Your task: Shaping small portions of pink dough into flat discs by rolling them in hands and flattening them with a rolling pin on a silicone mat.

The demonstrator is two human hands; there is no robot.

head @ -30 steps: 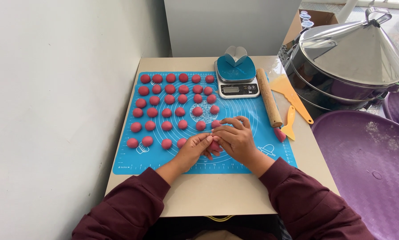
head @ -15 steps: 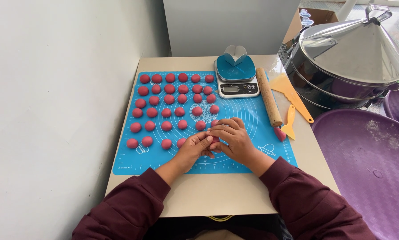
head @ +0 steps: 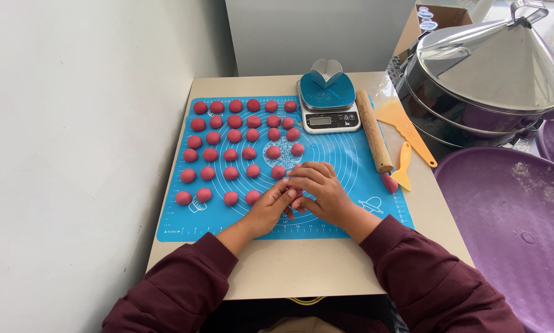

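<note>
I see a beige counter [head: 301, 271] pushed against a plain white wall [head: 73, 123] on its left; daylight falls evenly, and a grey panel [head: 314, 31] stands behind it.

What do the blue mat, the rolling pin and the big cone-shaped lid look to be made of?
Mat: likely silicone, matte and thin, lying flat with printed white circles and rulers. Rolling pin: wood by its pale tan, dull surface. Lid: metal, probably stainless steel, silvery and brushed with bright reflections.
</note>
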